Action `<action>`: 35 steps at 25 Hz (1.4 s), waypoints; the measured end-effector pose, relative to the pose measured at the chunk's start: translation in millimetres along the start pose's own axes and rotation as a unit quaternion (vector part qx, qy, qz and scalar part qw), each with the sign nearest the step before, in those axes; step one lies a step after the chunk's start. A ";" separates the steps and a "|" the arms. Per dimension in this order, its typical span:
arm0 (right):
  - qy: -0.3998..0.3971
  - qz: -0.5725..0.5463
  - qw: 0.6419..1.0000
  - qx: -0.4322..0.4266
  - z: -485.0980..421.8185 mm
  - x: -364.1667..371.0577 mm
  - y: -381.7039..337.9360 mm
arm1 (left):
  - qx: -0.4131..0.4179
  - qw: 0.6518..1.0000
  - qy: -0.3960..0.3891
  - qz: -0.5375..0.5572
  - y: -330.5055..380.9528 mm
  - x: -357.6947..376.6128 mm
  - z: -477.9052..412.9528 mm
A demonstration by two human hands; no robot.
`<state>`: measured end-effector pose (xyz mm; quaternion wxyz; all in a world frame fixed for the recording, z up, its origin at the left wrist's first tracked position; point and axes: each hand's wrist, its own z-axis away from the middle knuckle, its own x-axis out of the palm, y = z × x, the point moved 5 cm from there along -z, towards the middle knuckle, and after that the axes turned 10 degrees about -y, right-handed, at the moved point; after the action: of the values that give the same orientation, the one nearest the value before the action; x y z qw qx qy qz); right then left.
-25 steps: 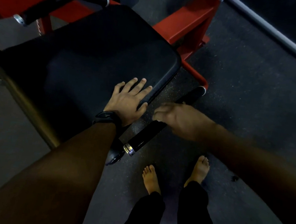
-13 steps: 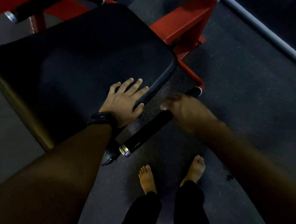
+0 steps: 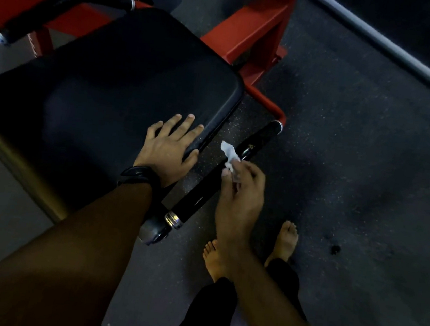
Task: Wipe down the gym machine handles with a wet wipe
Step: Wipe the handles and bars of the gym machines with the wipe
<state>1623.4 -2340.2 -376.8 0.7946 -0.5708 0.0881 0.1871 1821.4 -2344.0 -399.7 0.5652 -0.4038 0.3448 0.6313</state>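
Wipe (image 3: 229, 155) sits crumpled, pinched between the thumb and fingertips of my right hand (image 3: 241, 192), over the near handle (image 3: 191, 205), a black bar running from 7 to 1 o'clock beside the seat pad (image 3: 110, 85). My left hand (image 3: 168, 152) lies flat, fingers spread, on the pad's 4 o'clock corner. So small a pinch could let the wipe slip free, or skim the top and miss the underside. A second handle (image 3: 60, 8) waits at 11 o'clock.

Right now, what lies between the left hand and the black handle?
Head view: the seat pad edge, a strip of speckled floor, then the tip of the wipe beside the black handle.
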 end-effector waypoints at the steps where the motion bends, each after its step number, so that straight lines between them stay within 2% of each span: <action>1: 0.023 -0.047 0.998 0.033 6.1 5.1 1.7 | -0.001 1.000 0.000 0.002 -1.0 0.3 0.4; 4: 0.085 -0.159 0.977 0.115 19.9 14.1 4.6 | -0.004 1.000 0.004 0.001 0.1 0.1 2.1; 8: 0.095 -0.245 0.936 0.232 8.2 23.9 13.0 | -0.002 1.000 0.001 0.005 0.2 -0.7 1.5; 12: 0.067 -0.293 0.904 0.302 11.3 24.8 19.8 | -0.002 1.000 0.005 0.003 0.3 -1.1 1.4; 15: 0.060 -0.354 0.884 0.301 5.1 16.9 22.7 | -0.002 1.000 0.004 0.003 -0.1 -0.1 1.2; 18: 0.051 -0.369 0.876 0.305 -0.8 12.1 21.0 | -0.003 1.000 0.002 0.003 0.3 0.4 0.1; 21: 0.036 -0.411 0.847 0.336 2.5 11.1 18.0 | -0.004 1.000 0.004 0.000 -1.3 1.0 -0.1; 25: 0.003 -0.396 0.845 0.358 6.0 10.7 10.5 | 0.001 1.000 0.011 0.001 -0.1 0.5 1.6; 29: 0.002 -0.461 0.810 0.362 -10.6 7.2 8.1 | 0.004 1.000 0.009 0.002 -0.3 1.0 0.8; 32: -0.024 -0.456 0.810 0.368 -11.8 6.4 9.2 | 0.005 1.000 0.014 0.003 -0.1 0.7 0.7; 35: 0.001 -0.463 0.821 0.336 -19.0 0.6 18.7 | 0.004 1.000 0.012 0.004 -0.9 1.8 0.7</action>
<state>1617.8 -2352.7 -399.7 0.9301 -0.2425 -0.1285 -0.2439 1822.1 -2342.4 -401.0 0.5598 -0.4078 0.3559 0.6274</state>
